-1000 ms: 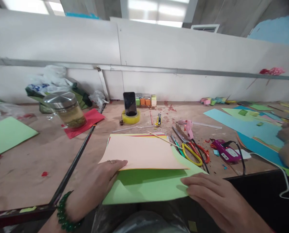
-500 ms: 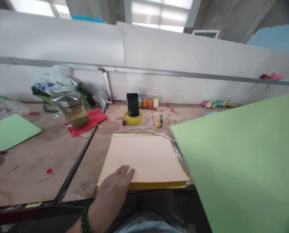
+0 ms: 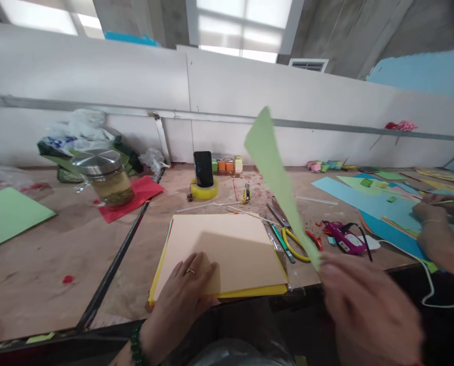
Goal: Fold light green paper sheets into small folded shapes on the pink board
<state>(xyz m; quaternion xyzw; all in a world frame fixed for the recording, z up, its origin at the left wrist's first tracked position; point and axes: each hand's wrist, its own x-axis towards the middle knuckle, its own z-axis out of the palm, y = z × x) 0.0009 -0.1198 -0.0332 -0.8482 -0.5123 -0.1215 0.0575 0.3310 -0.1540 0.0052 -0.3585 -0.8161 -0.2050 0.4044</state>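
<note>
My left hand lies on the near left part of a stack of coloured paper, its fingers spread over the cream top sheet. Yellow sheets show at the stack's edges. On the right, my right hand, blurred by motion, pinches the lower end of a light green paper sheet. That sheet stands up in the air, turned almost edge-on to me. Behind and below it on the table are yellow-handled scissors and a green craft knife.
A phone leans in a yellow tape roll. A glass tea jar stands on red paper. At right lie a purple glue gun with a white cord and blue paper, beside another person's hands.
My right hand has come into view. The green sheet has turned from broad to nearly edge-on and moved left, uncovering the tools and the other person's hands. My left hand stays on the stack.
</note>
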